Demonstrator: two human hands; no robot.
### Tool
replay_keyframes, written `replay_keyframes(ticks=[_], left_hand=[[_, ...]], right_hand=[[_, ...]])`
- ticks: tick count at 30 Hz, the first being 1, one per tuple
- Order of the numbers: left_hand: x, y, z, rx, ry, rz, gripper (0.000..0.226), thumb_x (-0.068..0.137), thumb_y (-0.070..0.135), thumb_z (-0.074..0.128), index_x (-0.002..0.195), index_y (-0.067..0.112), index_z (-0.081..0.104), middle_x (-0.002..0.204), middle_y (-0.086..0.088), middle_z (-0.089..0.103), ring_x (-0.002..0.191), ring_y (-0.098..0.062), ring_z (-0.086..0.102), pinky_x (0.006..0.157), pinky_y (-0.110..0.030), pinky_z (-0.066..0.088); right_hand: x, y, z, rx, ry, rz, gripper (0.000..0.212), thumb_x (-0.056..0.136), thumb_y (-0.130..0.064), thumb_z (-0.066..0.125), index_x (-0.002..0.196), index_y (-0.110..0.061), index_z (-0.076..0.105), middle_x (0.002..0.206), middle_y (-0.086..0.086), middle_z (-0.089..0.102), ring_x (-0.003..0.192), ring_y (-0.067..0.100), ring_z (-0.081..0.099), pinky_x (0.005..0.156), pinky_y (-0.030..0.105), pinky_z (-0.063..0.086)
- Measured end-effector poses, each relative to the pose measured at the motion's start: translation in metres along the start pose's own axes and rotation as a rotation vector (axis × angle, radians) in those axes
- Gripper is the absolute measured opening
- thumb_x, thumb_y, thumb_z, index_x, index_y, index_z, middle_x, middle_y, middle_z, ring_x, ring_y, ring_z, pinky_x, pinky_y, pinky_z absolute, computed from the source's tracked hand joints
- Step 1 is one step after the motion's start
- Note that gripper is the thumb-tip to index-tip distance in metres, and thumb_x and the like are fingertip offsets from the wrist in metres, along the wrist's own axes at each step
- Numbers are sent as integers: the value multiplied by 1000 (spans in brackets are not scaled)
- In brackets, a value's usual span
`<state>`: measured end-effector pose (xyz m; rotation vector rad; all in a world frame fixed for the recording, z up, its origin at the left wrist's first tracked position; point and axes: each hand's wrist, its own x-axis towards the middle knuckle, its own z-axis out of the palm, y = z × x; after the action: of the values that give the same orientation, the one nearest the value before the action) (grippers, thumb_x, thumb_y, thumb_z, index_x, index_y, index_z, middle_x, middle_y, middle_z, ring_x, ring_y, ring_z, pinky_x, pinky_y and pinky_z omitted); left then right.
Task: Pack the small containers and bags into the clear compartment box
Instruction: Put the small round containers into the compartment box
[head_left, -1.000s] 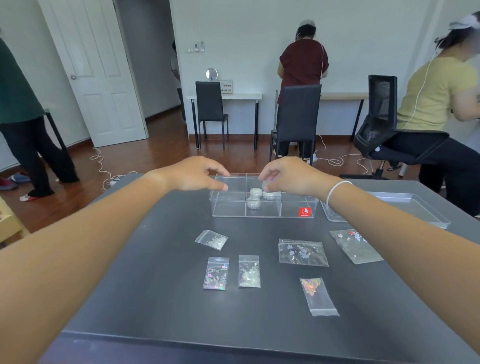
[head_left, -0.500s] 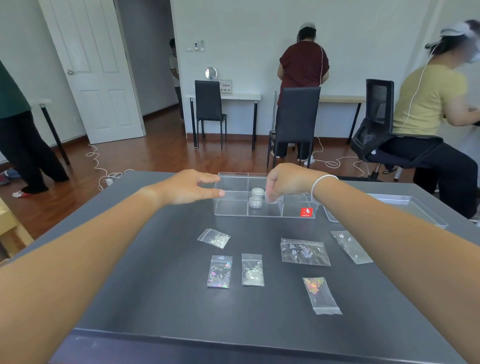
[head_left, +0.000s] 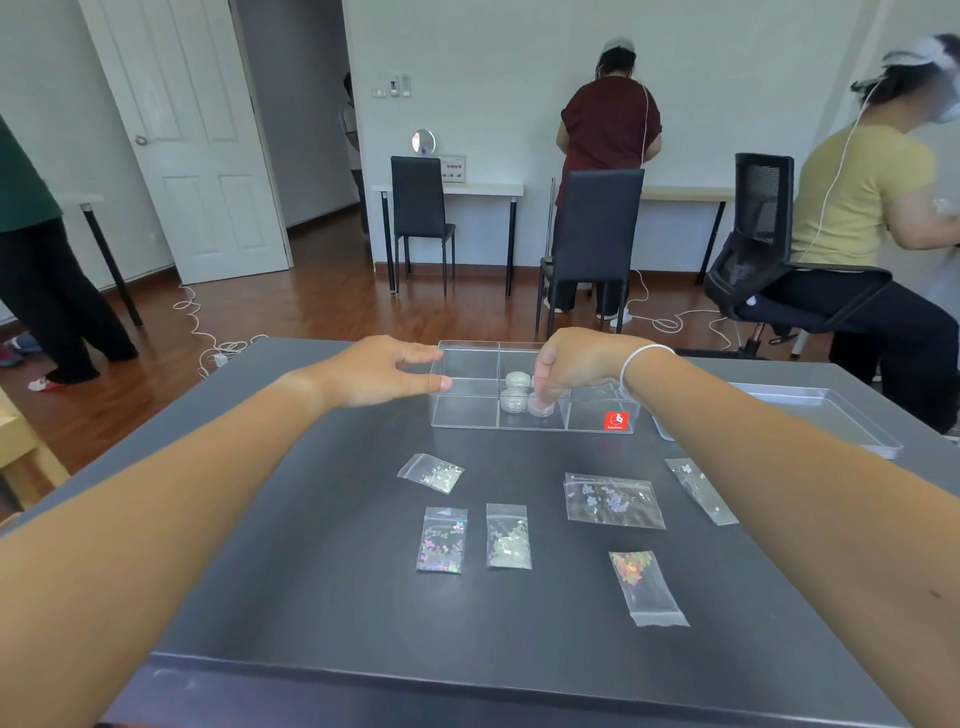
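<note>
The clear compartment box (head_left: 462, 413) stands at the far middle of the dark table (head_left: 322, 545). Its middle compartment holds two small round containers (head_left: 514, 389). My right hand (head_left: 576, 366) reaches down into that compartment, fingertips closed on a third small round container (head_left: 541, 409) at its bottom. My left hand (head_left: 387, 370) is at the box's left end, thumb and index finger apart and against the wall. Several small clear bags of glitter pieces lie nearer to me, among them one on the left (head_left: 432, 473), a wider one (head_left: 613, 500) and one with orange pieces (head_left: 647, 587).
A clear shallow tray (head_left: 831, 421) lies right of the box, partly behind my right forearm. Beyond the table are black chairs (head_left: 592, 234), cables on the wooden floor and several people: two seated or standing at the far desks, one on the left.
My right hand has dipped deeper into the middle compartment with the small container. My left hand has let go of the box's left wall and spread open beside it.
</note>
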<state>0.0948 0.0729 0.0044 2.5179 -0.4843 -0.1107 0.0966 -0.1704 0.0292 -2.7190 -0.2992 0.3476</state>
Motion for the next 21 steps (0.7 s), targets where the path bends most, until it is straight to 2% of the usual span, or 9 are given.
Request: replay_keyframes(ticks=[5,8,12,15,17,21], left_hand=[[0,0,0,-9,-3,-2,62,78,50,61,134,26,46,147,14,37,133,-4,35,103,-17,18],[-1,1,1,-10,1,-8,62,79,50,61,134,27,46,147,14,37,133,-7,36,103,-18,19],[-1,2,0,-24,-14,-24,63,79,50,61,135,27,44,147,15,36,133,-9,38,104,-20,21],[-1,3,-1,-22,-17,-31,63,79,50,61,135,26,44,147,14,36,132,-9,39,105,-21,22],[-2,5,-1,-20,-15,-32,63,79,49,61,135,26,45,147,14,36,132,-10,39,105,-21,22],[-5,6,2,-25,20,-27,60,80,47,61,134,25,46,147,12,38,130,-12,42,103,-21,24]], right_hand=[[-1,-1,1,10,12,4,12,72,-13,75,65,-20,67,92,2,66,90,21,57,81,32,44],[-2,-1,1,-4,25,4,6,72,-12,75,73,-14,70,96,5,67,93,24,59,81,34,46],[-3,-4,1,-65,43,-7,12,75,-12,73,86,-9,72,105,11,69,98,27,61,82,34,48],[-6,-4,1,-86,78,-6,14,77,-13,70,90,-7,72,107,11,69,101,27,61,90,38,50],[-9,-5,1,-104,135,-22,13,78,-13,67,89,-9,73,103,7,70,100,26,61,95,44,48],[-22,-5,-2,-22,310,-94,15,80,-10,58,77,-16,72,84,-7,67,95,21,61,98,45,44]])
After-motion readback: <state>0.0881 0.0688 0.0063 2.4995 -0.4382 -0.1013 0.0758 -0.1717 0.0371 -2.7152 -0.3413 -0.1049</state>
